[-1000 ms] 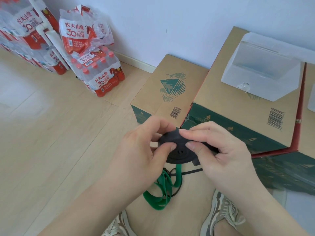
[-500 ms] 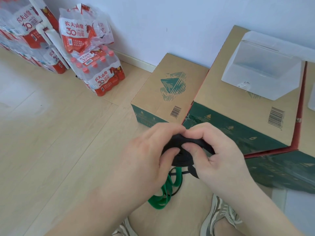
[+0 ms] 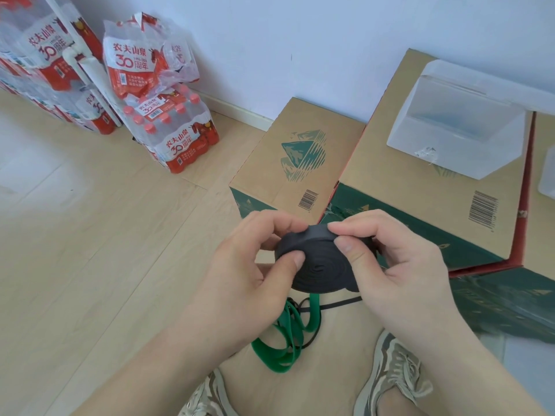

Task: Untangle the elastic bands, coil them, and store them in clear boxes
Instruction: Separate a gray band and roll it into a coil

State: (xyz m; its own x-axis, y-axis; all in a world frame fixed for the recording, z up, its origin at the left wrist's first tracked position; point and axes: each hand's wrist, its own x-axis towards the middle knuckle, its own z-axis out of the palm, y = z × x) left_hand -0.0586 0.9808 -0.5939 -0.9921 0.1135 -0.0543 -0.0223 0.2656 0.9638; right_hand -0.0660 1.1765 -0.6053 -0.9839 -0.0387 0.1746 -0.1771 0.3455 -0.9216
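Observation:
A black elastic band (image 3: 318, 265) is wound into a thick flat coil that I hold above the floor. My left hand (image 3: 249, 265) grips its left side, thumb on the spiral face. My right hand (image 3: 399, 262) pinches the top and right edge of the coil. A green elastic band (image 3: 285, 334) lies looped on the floor below, with a thin black band (image 3: 336, 304) running across it. A clear plastic box (image 3: 459, 136) stands upside down on the big carton at the right.
Two cardboard cartons (image 3: 300, 163) (image 3: 426, 193) stand against the wall ahead. Shrink-wrapped packs of water bottles (image 3: 168, 121) are stacked at the left. Another clear box edge (image 3: 548, 175) shows at far right. My shoes (image 3: 393, 373) are on the wooden floor.
The coil has turned in my hands so its flat spiral face now points toward me. The loose tail hanging under it is shorter.

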